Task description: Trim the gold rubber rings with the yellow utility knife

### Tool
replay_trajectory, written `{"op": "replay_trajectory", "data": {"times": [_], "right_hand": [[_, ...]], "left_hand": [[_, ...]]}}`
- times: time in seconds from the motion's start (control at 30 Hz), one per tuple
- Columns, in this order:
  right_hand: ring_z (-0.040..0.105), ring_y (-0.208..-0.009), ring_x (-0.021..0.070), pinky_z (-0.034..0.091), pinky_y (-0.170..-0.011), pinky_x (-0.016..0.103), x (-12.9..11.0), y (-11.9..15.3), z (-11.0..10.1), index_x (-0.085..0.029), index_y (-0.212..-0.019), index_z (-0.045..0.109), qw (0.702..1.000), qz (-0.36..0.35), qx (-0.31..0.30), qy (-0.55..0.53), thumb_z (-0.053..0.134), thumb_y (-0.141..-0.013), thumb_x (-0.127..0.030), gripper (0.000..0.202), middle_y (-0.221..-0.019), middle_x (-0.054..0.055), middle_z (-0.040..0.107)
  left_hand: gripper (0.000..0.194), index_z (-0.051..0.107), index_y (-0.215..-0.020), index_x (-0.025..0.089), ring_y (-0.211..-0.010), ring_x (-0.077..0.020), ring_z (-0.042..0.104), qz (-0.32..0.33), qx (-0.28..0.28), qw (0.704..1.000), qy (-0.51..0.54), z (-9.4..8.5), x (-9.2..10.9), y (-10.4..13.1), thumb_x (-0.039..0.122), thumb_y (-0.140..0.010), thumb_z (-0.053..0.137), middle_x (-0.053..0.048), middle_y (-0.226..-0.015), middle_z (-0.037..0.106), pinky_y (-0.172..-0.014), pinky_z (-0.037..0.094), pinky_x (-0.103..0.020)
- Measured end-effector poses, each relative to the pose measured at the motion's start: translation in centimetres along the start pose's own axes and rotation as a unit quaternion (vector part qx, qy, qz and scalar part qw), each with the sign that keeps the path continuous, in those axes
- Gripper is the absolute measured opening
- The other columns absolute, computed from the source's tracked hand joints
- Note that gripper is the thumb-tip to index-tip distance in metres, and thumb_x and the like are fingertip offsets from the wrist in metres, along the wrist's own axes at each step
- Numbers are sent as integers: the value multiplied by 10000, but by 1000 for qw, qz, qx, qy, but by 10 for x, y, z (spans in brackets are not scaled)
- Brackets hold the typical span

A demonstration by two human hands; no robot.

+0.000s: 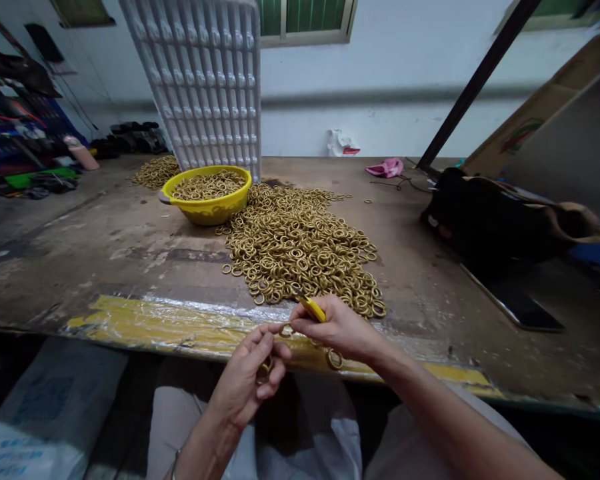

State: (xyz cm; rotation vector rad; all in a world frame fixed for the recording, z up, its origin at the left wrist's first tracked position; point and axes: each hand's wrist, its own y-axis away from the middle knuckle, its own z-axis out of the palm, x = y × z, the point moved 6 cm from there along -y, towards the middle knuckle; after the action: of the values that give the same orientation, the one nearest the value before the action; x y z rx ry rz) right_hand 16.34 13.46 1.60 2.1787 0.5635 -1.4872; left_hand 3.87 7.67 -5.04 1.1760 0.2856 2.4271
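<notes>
Between the fingertips of both hands, a brass-coloured ring (286, 330) is held just over the table's front edge. My left hand (253, 377) pinches that ring from the left, and its curled fingers keep another ring (264, 371) against the palm. My right hand (345, 327) touches the ring with thumb and finger while gripping a yellow utility knife (313, 308), its dark tip pointing up and left. A single ring (335, 359) lies at the edge under the right wrist. Just beyond the hands spreads a large heap of rings (300, 247).
A yellow basin (207, 210) full of rings stands behind left, with a smaller ring pile (155, 171) beyond it. A grey ribbed plastic sheet (210, 87) leans upright there. On the right are a phone-like flat object (513, 300), a black bag-like bundle (485, 213) and a pink cloth (386, 167).
</notes>
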Motion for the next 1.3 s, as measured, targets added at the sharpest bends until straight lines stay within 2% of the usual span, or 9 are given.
{"op": "replay_trajectory", "data": {"times": [0.3,0.4,0.53,0.83,0.93,1.03,1.1,1.23,1.3], "right_hand": [[519,-642,110,402,-621,214,-9,5,12,-128,-797,645,998,-33,-15,-46,570,-825,-338,225,-702,11,615],[508,-629,114,360,-593,215,-11,13,10,-145,-747,614,991,-55,48,113,529,-844,-273,182,-687,10,601],[498,-630,122,278,-563,230,-9,21,14,-165,-739,580,931,-39,91,351,546,-740,-118,59,-696,9,597],[559,-677,154,288,-568,268,-5,17,29,-181,-848,566,872,-36,83,482,453,-828,-108,136,-795,42,640],[580,-683,162,299,-570,266,0,12,15,-179,-858,573,859,13,97,502,424,-856,-121,160,-798,56,657],[588,-649,170,286,-553,265,7,12,-21,-167,-837,597,833,110,139,524,442,-831,-105,167,-753,69,669],[585,-662,168,291,-558,258,4,16,-45,-172,-843,606,836,109,185,505,462,-849,-158,145,-759,65,669],[568,-625,137,292,-541,232,9,20,-60,-185,-748,621,876,105,159,444,545,-839,-292,160,-713,34,656],[584,-649,151,285,-534,235,17,19,-53,-185,-731,634,868,115,116,469,599,-792,-291,127,-717,38,661]], "left_hand": [[241,633,-869,122,-416,-9,400,-7,-28,1000,7,8,6,10,331,-769,699,-30,-741,603,-322,220,-108],[231,635,-835,121,-426,-11,393,27,1,999,-34,8,13,13,331,-765,701,-23,-722,593,-333,208,-114],[233,594,-768,142,-423,-16,361,79,32,993,-80,7,20,17,357,-773,685,3,-681,566,-342,180,-130],[212,546,-781,172,-445,-45,304,137,42,976,-162,4,19,13,364,-824,624,55,-556,409,-398,190,-168],[222,529,-726,173,-472,-60,324,166,19,971,-174,10,25,21,348,-832,614,39,-592,415,-423,222,-187],[274,526,-642,160,-555,-91,394,216,-71,955,-188,26,32,37,344,-809,644,11,-623,428,-499,308,-216],[278,535,-653,157,-551,-88,386,202,-116,960,-156,31,31,42,361,-814,634,11,-629,417,-490,304,-215],[321,474,-640,155,-453,-51,259,102,-79,990,-54,18,17,31,363,-874,549,41,-578,347,-389,172,-181],[305,459,-644,155,-441,-43,252,73,-41,996,-32,9,11,24,333,-870,558,40,-574,370,-376,156,-170]]}}
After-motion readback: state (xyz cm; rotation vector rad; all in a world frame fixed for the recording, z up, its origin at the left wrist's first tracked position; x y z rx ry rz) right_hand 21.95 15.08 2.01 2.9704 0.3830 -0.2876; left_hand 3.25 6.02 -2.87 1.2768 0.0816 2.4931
